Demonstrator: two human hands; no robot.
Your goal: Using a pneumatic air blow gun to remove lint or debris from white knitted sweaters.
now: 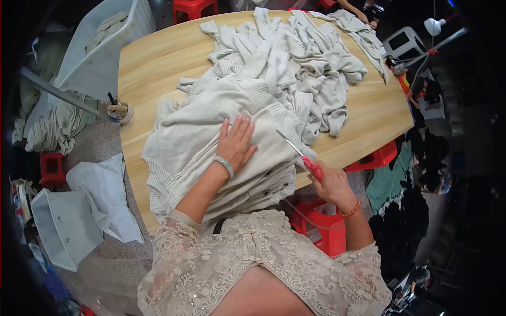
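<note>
A cream knitted sweater [205, 116] with ribbed edges lies spread at the near side of the wooden table [363, 113], on top of other folded knits. My left hand [237, 145] rests flat on it, fingers stretched out and holding nothing. In my right hand [333, 185], by the table's near edge, is a red-handled tool [312, 167] with a thin, dark-tipped metal shaft. The shaft points up and left over the sweater's right part; whether its tip touches the cloth I cannot tell. Dark buttons show along a layer under the sweater.
A heap of cream knits [295, 58] covers the table's far middle. At the left edge hangs a cup [121, 113] with tools. A large white bin [100, 52], a grey crate [66, 226] and red stools [329, 231] stand around. Another person's hand [361, 16] is at the far right.
</note>
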